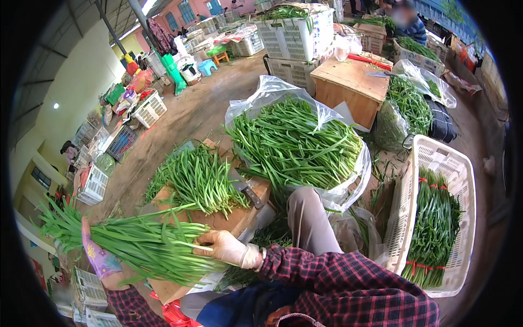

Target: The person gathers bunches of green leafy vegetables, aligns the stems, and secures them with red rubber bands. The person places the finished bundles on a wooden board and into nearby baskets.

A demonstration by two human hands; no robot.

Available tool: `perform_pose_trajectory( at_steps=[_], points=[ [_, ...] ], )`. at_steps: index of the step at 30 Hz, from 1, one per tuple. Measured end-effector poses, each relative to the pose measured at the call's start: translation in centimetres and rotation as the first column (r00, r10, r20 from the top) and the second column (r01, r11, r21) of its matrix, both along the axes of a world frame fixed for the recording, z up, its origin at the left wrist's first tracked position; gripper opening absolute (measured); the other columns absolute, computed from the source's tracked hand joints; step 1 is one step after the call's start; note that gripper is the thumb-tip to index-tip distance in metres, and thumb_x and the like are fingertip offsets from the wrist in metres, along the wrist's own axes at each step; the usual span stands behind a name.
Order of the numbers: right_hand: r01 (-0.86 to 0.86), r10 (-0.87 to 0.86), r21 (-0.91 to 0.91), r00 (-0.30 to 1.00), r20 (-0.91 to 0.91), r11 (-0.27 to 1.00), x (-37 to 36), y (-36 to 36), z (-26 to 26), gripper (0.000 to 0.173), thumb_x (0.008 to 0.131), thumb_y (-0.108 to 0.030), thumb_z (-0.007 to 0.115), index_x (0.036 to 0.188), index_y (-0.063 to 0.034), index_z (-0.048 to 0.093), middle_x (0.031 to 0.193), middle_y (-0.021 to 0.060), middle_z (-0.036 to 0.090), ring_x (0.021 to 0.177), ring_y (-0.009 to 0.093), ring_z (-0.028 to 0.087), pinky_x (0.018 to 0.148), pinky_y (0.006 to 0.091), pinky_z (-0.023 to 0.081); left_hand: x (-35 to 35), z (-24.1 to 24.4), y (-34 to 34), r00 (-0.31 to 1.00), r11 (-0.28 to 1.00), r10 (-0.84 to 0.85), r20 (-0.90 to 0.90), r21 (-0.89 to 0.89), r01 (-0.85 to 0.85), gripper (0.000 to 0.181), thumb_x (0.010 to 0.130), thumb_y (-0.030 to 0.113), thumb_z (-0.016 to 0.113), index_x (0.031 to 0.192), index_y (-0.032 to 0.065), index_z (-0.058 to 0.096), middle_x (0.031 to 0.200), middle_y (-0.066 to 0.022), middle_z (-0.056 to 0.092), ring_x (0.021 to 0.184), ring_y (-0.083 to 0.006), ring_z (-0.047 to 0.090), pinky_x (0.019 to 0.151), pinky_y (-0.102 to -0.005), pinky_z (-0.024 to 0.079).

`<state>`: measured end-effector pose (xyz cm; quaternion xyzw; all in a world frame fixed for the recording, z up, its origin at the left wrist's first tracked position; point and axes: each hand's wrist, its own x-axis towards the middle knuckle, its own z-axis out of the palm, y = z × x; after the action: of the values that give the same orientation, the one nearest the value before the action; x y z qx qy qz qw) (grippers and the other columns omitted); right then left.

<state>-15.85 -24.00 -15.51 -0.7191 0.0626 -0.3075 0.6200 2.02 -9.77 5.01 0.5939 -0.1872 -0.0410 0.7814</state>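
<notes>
My left hand [98, 254], in a purple floral glove, is wrapped around a large bunch of garlic chives [155, 241] near its leafy end. With its fingers closed on the pale stem ends, my right hand [229, 248] wears a whitish glove. The bunch lies sideways over the near part of a wooden board [226, 222]. Farther along that board rests a heap of chives [196, 175], and a knife [251, 197] with a dark handle lies beside its stems. Beyond my knee, an open clear plastic bag [361, 173] holds many loose chives [294, 143].
At right, a white plastic crate [443, 154] contains chive bundles [435, 220] tied with red bands. A wooden box [347, 88] carries another knife [376, 74] and red ties [369, 61]. Stacked crates [294, 39] stand behind. A person [412, 28] sits at the far right.
</notes>
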Motion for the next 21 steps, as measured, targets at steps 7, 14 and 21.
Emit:
perform_pose_trajectory(
  at_steps=[7, 14, 21],
  points=[
    [-0.017, 0.008, 0.327, 1.000, 0.029, 0.945, -0.3, 0.6, 0.4, 0.027, 0.084, -0.011, 0.066, 0.110, -0.0011, 0.064, 0.101, 0.0122, 0.066, 0.093, 0.020, 0.062, 0.086, 0.0271, 0.048, -0.8, 0.6, 0.9, 1.000, 1.000, 0.010, 0.016, 0.009, -0.010, 0.032, 0.091, 0.036, 0.057, 0.102, 0.0061, 0.057, 0.081, -0.0059, 0.059, 0.068, -0.0171, 0.060, 0.062, -0.0310, 0.052],
    [0.198, -0.196, 0.019, 0.978, -0.066, 0.980, -0.9, 0.7, -0.7, 0.019, 0.090, -0.020, 0.057, 0.095, -0.0023, 0.058, 0.086, 0.0194, 0.060, 0.082, 0.033, 0.061, 0.073, 0.0369, 0.048, -0.7, 0.1, 1.0, 0.992, 0.996, -0.083, -0.095, 0.031, 0.086, 0.041, 0.091, 0.036, 0.056, 0.115, 0.0034, 0.055, 0.090, -0.0070, 0.060, 0.074, -0.0179, 0.062, 0.066, -0.0329, 0.053],
    [0.281, -0.298, -0.115, 0.937, -0.182, 0.953, -2.2, 1.3, -2.9, 0.010, 0.085, -0.014, 0.054, 0.083, -0.0047, 0.054, 0.078, 0.0229, 0.060, 0.075, 0.039, 0.060, 0.064, 0.0438, 0.048, -2.6, -2.4, -0.2, 0.972, 0.977, -0.214, -0.094, 0.000, 0.214, 0.040, 0.091, 0.034, 0.056, 0.116, 0.0029, 0.055, 0.093, -0.0101, 0.062, 0.075, -0.0191, 0.063, 0.066, -0.0336, 0.054]
  ],
)
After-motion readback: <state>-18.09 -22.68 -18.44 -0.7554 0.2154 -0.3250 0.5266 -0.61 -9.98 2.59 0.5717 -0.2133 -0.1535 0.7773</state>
